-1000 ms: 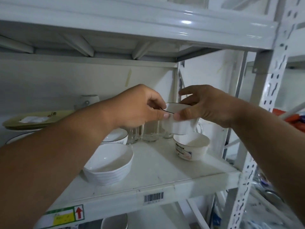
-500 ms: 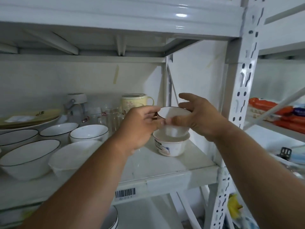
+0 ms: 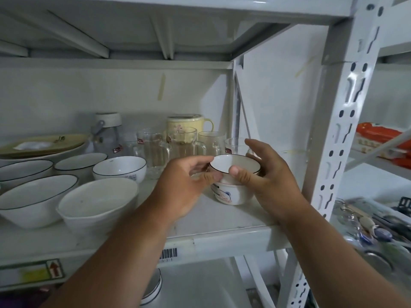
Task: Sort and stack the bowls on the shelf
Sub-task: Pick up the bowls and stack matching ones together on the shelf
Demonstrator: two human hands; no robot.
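Both hands' fingers (image 3: pixel 239 173) grip small bowl (image 3: pixel 233 166) atop printed bowl (image 3: pixel 231 193).

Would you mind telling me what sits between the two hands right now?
In the head view, the small dark-rimmed bowl sits between the left hand and right hand, nested on the printed bowl.

Head view, close before shelf (image 3: pixel 222 218)

Crockery count on the shelf (image 3: pixel 222 221)

Seven bowls on this level: four black-rimmed white bowls (image 3: pixel 120 168) and one plain ribbed white bowl (image 3: pixel 97 204) at left, plus a small dark-rimmed bowl (image 3: pixel 234 166) sitting in a printed bowl (image 3: pixel 231 194) at right. Behind: four clear glass mugs (image 3: pixel 153 150), one yellow mug (image 3: pixel 189 123), one lidded jar (image 3: pixel 107 134). Two hands.
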